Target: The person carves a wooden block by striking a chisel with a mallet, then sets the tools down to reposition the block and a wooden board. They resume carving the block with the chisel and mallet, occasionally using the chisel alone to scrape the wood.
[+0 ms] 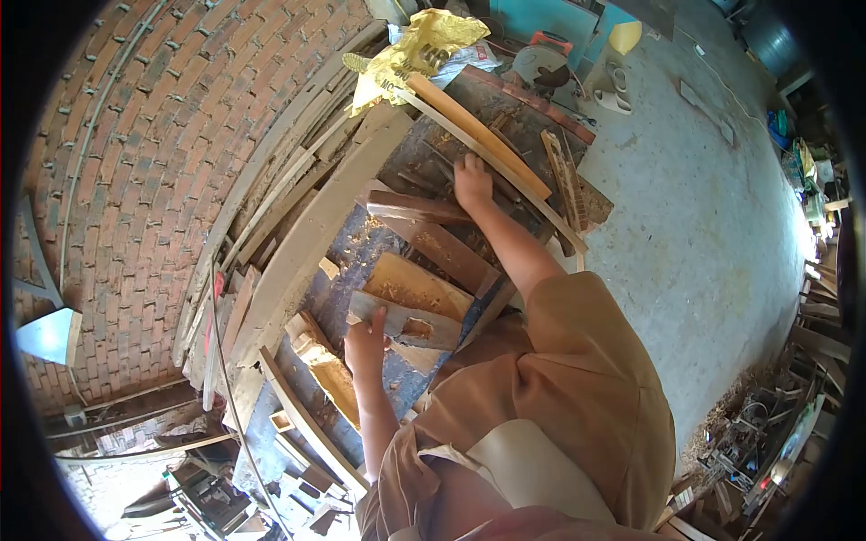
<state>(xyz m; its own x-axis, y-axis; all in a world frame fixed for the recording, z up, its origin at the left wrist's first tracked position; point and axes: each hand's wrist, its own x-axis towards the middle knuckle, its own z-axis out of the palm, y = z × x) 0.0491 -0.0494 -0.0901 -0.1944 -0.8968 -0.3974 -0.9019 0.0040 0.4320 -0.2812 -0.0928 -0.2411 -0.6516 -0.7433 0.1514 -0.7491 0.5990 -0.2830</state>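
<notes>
My left hand (365, 347) is closed on the left end of a greyish wooden board (433, 331) that has a rectangular hole in it. Beneath that board lies a yellowish wooden piece (406, 281) with shavings on it. My right hand (473, 183) reaches to the far part of the workbench, beside a long pale strip (505, 171) and an orange-brown plank (492, 140). Its fingers are bent down, and what they touch is too small to make out. A dark reddish wooden block (418, 207) lies just left of my right forearm.
A yellow sack (419, 54) and a circular saw (541, 68) stand past the bench's far end. Long planks (307, 234) lean along the brick wall (162, 162). Hollowed wood (325, 365) lies left of my left hand. Scrap wood piles up at the far right.
</notes>
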